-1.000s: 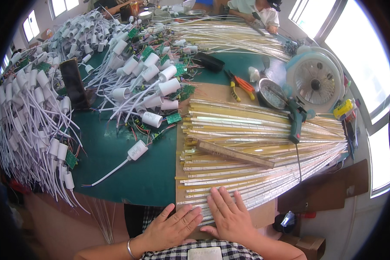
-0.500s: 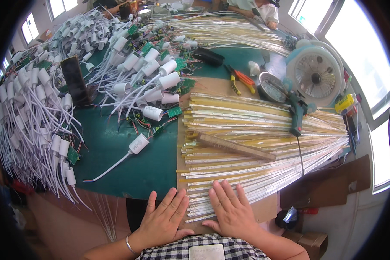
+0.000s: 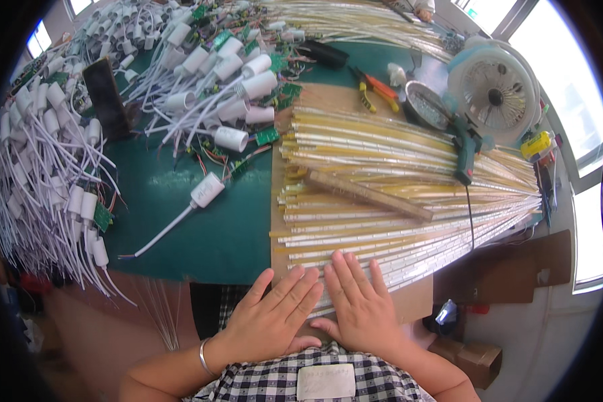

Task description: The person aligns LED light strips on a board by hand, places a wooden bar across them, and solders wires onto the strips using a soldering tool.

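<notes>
My left hand (image 3: pixel 278 311) lies flat, palm down, at the near left ends of a spread of thin white and yellow LED strips (image 3: pixel 382 228). Beside it, my right hand (image 3: pixel 358 305) rests palm down over the nearest strips. Both hands have their fingers stretched out and hold nothing. The fingertips of the two hands almost meet. Across the middle of the strips lies a wooden stick (image 3: pixel 368 194). Left of the strips, a single white cylindrical housing (image 3: pixel 208 190) with a white cable sits on the green tabletop (image 3: pixel 181 241).
Piles of white housings (image 3: pixel 37 134) with cables and green circuit boards cover the left side. A dark phone (image 3: pixel 107 99) stands among them. Pliers (image 3: pixel 382 89), a metal bowl (image 3: pixel 427 107), a corded green-and-black tool (image 3: pixel 466 157) and a fan (image 3: pixel 494 97) are at the right.
My left hand has slid right, closer to my right hand. The view has tilted down, so the table's things appear higher. Neither hand has taken hold of anything.
</notes>
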Available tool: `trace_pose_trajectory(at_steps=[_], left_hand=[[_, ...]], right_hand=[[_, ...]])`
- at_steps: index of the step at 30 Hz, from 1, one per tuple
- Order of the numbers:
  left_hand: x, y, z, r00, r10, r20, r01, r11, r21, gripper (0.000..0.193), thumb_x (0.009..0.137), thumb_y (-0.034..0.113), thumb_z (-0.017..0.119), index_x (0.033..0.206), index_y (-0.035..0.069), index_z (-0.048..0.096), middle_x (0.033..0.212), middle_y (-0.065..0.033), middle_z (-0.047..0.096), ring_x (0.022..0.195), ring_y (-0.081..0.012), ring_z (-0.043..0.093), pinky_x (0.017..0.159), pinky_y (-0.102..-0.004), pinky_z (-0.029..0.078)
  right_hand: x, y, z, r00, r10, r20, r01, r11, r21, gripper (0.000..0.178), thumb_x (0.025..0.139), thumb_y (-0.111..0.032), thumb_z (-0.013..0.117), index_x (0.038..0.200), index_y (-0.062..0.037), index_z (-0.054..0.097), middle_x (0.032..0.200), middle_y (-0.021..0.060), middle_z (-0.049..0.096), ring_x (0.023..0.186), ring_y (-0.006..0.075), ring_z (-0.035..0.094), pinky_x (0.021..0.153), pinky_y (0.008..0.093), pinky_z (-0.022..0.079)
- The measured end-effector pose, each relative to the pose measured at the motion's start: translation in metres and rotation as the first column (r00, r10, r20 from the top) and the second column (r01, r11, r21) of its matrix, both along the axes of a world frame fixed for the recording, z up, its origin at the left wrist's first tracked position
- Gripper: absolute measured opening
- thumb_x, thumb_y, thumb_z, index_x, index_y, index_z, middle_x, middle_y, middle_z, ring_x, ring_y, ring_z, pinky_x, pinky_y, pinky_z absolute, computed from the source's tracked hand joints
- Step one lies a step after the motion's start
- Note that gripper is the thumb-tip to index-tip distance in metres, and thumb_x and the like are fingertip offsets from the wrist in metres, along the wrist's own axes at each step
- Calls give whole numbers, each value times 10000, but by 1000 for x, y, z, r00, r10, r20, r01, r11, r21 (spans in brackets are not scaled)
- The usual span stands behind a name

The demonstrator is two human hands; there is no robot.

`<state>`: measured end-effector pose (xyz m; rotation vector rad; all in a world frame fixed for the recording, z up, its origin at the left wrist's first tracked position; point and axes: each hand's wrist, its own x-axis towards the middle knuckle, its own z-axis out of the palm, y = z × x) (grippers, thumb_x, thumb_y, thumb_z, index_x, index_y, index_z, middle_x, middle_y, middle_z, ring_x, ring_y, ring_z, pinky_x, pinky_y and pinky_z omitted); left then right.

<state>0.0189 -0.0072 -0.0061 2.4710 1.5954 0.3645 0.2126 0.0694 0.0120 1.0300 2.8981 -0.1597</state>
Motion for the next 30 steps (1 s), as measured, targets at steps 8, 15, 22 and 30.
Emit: trace_pose_trajectory(at_steps=[8, 15, 22, 30], left_hand=[[7, -7, 1, 994, -25, -107, 32, 998, 56, 817, 829, 645, 512, 1354, 20, 478, 1443, -152, 432, 1363, -291, 377, 1141, -537, 139], [9, -5, 1, 998, -41, -53, 42, 999, 20, 785, 820, 587, 563, 1351, 15, 485, 1442, -162, 432, 1363, -301, 371, 1145, -506, 164], [9, -5, 2, 995, -59, -77, 60, 998, 7, 780, 825, 576, 566, 1353, 8, 477, 1446, -166, 424, 1373, -310, 349, 1151, -490, 163], [9, -5, -1, 994, -53, -94, 56, 998, 31, 768, 850, 589, 529, 1350, 9, 475, 1446, -157, 426, 1372, -309, 348, 1151, -490, 162]], right_hand=[[8, -16, -4, 1000, 24, -18, -24, 1000, -6, 810, 845, -656, 475, 1368, -37, 486, 1506, 130, 352, 1427, 266, 263, 1149, 513, 127], [10, -1, 10, 993, 37, -115, -47, 995, -83, 713, 844, -566, 552, 1343, -58, 513, 1462, 139, 412, 1376, 284, 350, 1119, 489, 226], [21, 66, 14, 925, 124, -359, -118, 992, 40, 237, 741, -123, 667, 973, -76, 655, 982, 64, 614, 930, 252, 579, 819, 354, 486], [22, 76, 6, 935, 238, -263, -224, 971, 85, 189, 715, -99, 598, 899, -72, 629, 848, 29, 561, 804, 213, 563, 708, 325, 494]])
